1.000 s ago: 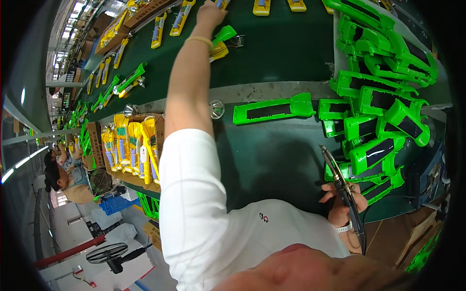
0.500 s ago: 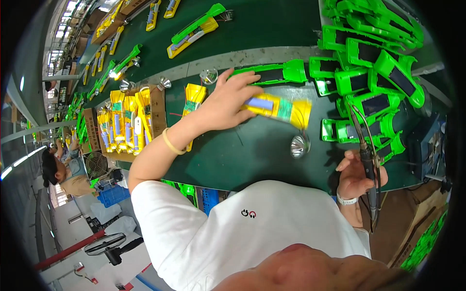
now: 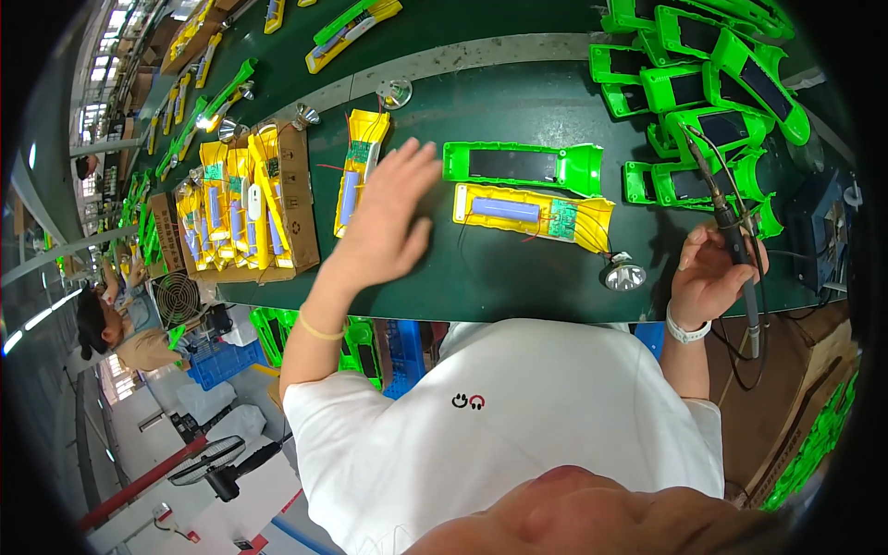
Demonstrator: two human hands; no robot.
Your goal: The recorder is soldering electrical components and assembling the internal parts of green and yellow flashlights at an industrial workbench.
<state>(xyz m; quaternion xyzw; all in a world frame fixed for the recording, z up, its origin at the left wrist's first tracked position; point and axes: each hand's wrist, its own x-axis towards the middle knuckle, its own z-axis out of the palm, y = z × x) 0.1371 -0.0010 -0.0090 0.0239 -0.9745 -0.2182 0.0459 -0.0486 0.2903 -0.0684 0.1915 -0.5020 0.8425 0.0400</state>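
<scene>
My right hand (image 3: pixel 708 282) is wrapped round a soldering iron (image 3: pixel 733 236), whose thin tip points up toward the green shells. My left hand (image 3: pixel 388 217), fingers stretched out and holding nothing, hovers over the green table. To its right lies a yellow torch half-shell (image 3: pixel 592 225) with a purple battery, a small green circuit board and wires. A round silver reflector (image 3: pixel 624 276) sits at that shell's right end. Just beyond lies a green half-shell (image 3: pixel 578 171) with a dark panel. Another yellow half-shell (image 3: pixel 367 125) stands left of my left hand, partly hidden by it.
A cardboard box (image 3: pixel 299 194) packed with yellow half-shells is on the left. Green half-shells (image 3: pixel 689 88) are heaped at the far right, near a dark blue device (image 3: pixel 819 245). A grey strip (image 3: pixel 462 57) crosses the table behind. Another person (image 3: pixel 134 328) sits at far left.
My left hand has let go of the yellow half-shell and drawn back to the left. That shell now lies below the green one. My right hand still holds the soldering iron.
</scene>
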